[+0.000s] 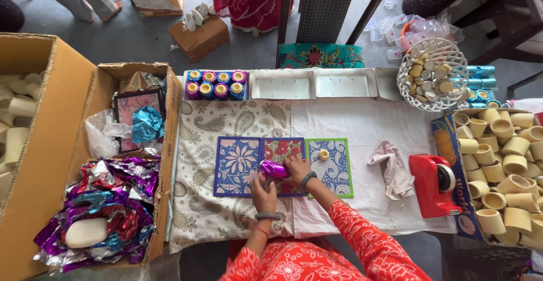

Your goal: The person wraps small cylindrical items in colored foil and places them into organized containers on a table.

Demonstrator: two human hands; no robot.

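Head view shows both hands meeting over a small piece wrapped in shiny purple foil [274,169]. Right hand [297,168] lies curled over the piece's right end, fingers bent and pressing on it. Left hand [262,195] comes up from below, its fingertips closed against the foil's underside. The piece rests across the seam between a blue flowered mat [236,165] and a red patterned mat [283,148], near the middle of the table.

Just to the right lies a green-edged blue mat [331,168] with a small cream cup [323,154] standing on it. Further right are a crumpled pale cloth [390,168] and a red tape dispenser [434,185]. Beyond that, a carton of cream cups [500,173] stands at the table's right edge.

At the far edge sit a tray of foil-wrapped pieces [215,84], two white trays [314,84] and a white wire basket [432,74]. On the left, a cardboard box [169,122] holds loose foil sheets [107,202].
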